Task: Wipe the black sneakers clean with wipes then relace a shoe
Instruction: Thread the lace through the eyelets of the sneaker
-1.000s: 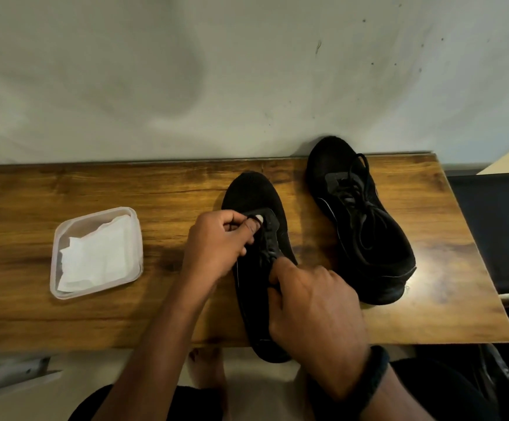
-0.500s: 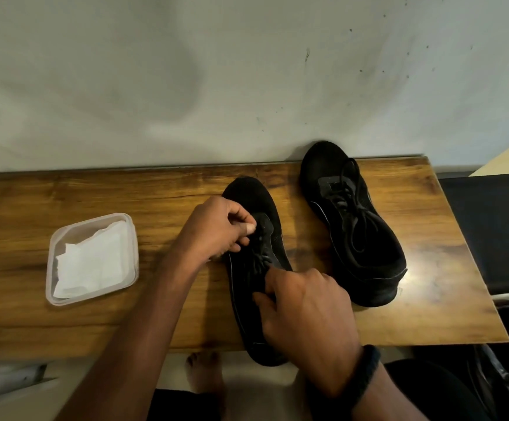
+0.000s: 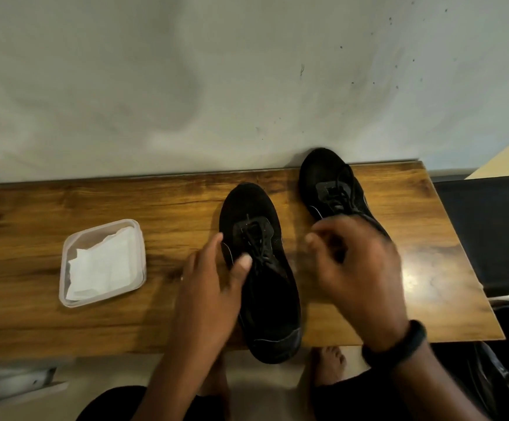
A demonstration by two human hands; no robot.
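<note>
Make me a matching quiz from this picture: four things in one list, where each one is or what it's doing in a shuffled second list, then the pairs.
1 near sneaker
2 far sneaker
3 plastic tub
4 left hand

A toe by the wall
B holds white wipes
C rests on the near sneaker
D heel overhangs the table edge

Pairs: 1-D, 2-A, 3-B, 4-C

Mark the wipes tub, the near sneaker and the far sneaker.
wipes tub [image 3: 89,241]: head view, bare plastic at its far corner.
near sneaker [image 3: 273,287]: head view, shoe mouth.
far sneaker [image 3: 332,189]: head view, laced forefoot.
</note>
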